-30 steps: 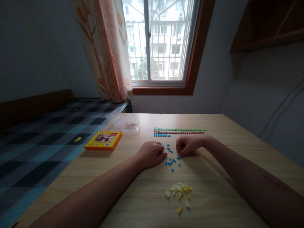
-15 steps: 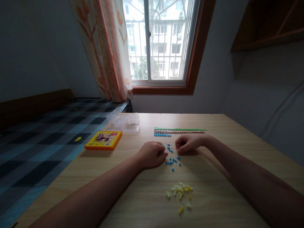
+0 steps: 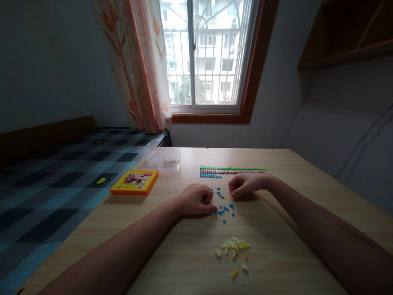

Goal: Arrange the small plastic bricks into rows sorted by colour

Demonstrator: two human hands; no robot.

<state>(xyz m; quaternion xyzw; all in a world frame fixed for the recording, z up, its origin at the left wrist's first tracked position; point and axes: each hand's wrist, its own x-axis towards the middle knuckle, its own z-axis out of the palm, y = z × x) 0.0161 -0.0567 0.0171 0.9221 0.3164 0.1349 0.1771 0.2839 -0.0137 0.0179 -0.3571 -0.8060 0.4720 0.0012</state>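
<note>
- Left hand [image 3: 196,199] is resting on the table [image 3: 276,262] with fingers curled into a loose fist, fingertips touching the near-left edge of the scatter of blue pieces [image 3: 225,208]; whether it is pinching one is not clear.
- Right hand [image 3: 245,185] is sitting just beyond the scatter, toward the far edge, fingers curled inward as if pinching something small; nothing can be made out between the fingertips.
- Blue pieces are lying loose between the two hands, near the middle of the table.
- Blue row [image 3: 210,175], short so far, is lying just beyond the hands, with a darker row [image 3: 233,172] and a green row [image 3: 233,168] running longer behind it toward the far edge.
- Step in hand, as I judge it: sorting the loose blue pieces into their row, one at a time.
- Next move would be calling for a fine fingertip pinch on one tiny piece and placing it at the right end of the blue row without nudging the neighbours.
- Yellow pieces [image 3: 233,246] are waiting in a heap toward the near edge.
- Orange box [image 3: 134,182] and clear tray [image 3: 161,158] are sitting near the left edge, well apart from the hands.
</note>
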